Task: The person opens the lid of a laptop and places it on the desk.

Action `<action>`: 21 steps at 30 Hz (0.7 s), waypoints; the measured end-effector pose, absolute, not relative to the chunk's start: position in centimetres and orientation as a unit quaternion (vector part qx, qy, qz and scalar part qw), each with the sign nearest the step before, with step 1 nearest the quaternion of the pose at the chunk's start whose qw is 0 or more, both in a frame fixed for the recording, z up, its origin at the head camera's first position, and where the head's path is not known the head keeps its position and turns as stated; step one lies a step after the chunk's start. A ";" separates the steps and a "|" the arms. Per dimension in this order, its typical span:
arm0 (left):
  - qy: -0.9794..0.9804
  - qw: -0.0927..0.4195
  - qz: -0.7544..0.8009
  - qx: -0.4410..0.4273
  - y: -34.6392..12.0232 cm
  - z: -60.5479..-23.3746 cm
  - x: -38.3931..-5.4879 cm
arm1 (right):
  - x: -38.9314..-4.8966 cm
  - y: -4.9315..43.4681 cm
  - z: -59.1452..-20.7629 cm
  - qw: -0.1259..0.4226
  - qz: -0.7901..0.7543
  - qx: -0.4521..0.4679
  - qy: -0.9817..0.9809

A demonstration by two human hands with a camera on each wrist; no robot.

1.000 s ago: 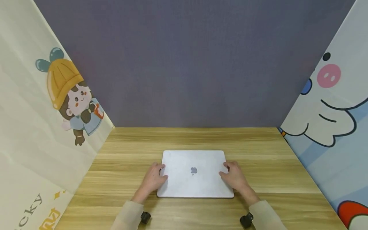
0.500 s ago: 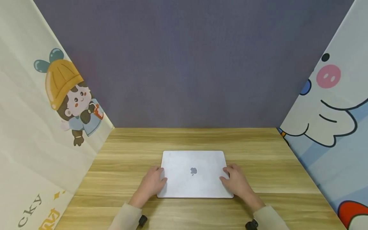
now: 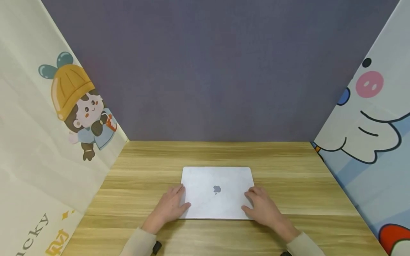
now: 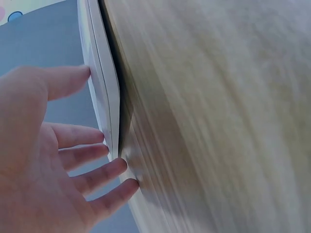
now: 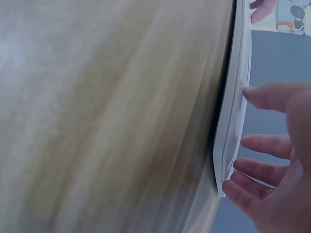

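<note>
A closed silver laptop (image 3: 208, 201) with a dark apple logo lies flat on the wooden table. At its left side is my left hand (image 3: 169, 205), thumb on the lid and fingertips along the side edge. My right hand (image 3: 263, 208) mirrors this on the right, its thumb on the lid too. In the left wrist view, the fingers of the left hand (image 4: 53, 160) are spread and nearly straight beside the laptop's edge (image 4: 103, 82). The right wrist view has the right hand (image 5: 286, 170) with extended fingers, tips right at the other edge (image 5: 232, 111).
Behind the wooden table (image 3: 217, 153) rises a dark grey panel (image 3: 217, 71). Cartoon-printed sheets flank it, one on the left (image 3: 25, 142) and one on the right (image 3: 384, 138). A dark wrist device (image 3: 156, 247) sits by the left sleeve.
Both hands have shifted slightly toward the near edge of the laptop, their thumbs lying a little lower on the lid. The laptop stays in place; the view has shifted slightly.
</note>
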State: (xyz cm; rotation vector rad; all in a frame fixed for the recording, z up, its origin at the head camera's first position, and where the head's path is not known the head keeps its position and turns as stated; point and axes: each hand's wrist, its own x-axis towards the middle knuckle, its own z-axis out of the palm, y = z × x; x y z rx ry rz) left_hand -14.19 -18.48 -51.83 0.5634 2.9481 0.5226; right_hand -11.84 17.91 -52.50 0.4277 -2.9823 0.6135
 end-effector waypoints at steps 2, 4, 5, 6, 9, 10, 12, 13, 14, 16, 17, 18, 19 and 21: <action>0.965 0.060 0.173 0.187 -18.5 -51.8 -14.1 | -11.6 17.9 -52.5 0.033 0.192 0.149 -0.970; 0.965 0.069 0.172 0.188 -18.5 -51.7 -14.0 | -11.3 17.8 -52.5 0.033 0.186 0.159 -0.969; 0.965 0.074 0.171 0.187 -18.5 -51.6 -13.9 | -11.2 17.8 -52.5 0.032 0.182 0.164 -0.969; 0.964 0.075 0.172 0.188 -18.6 -51.6 -13.9 | -11.1 17.8 -52.5 0.031 0.177 0.168 -0.969; 0.963 0.083 0.170 0.190 -18.6 -51.5 -13.7 | -10.7 17.9 -52.5 0.026 0.164 0.184 -0.969; 0.963 0.084 0.170 0.191 -18.7 -51.5 -13.6 | -10.6 17.9 -52.4 0.021 0.163 0.189 -0.968; 0.962 0.087 0.168 0.194 -18.7 -51.4 -13.5 | -10.4 17.9 -52.3 0.012 0.157 0.199 -0.967; 0.963 0.090 0.166 0.195 -18.8 -51.4 -13.5 | -10.3 17.9 -52.2 0.009 0.154 0.205 -0.967; 0.962 0.090 0.166 0.196 -18.8 -51.3 -13.5 | -10.3 17.9 -52.1 0.007 0.150 0.210 -0.966; 0.962 0.091 0.165 0.197 -18.8 -51.2 -13.4 | -10.2 17.9 -52.0 0.006 0.142 0.222 -0.965; 0.962 0.091 0.165 0.197 -18.8 -51.2 -13.4 | -10.1 17.9 -52.0 0.009 0.135 0.228 -0.964; 0.962 0.091 0.165 0.197 -18.8 -51.1 -13.5 | -10.1 17.9 -52.0 0.013 0.130 0.233 -0.964; 0.962 0.091 0.164 0.198 -18.8 -51.1 -13.5 | -10.1 17.9 -52.1 0.017 0.126 0.237 -0.963; 0.963 0.092 0.160 0.198 -18.8 -51.1 -13.5 | -10.0 18.0 -52.2 0.025 0.119 0.245 -0.962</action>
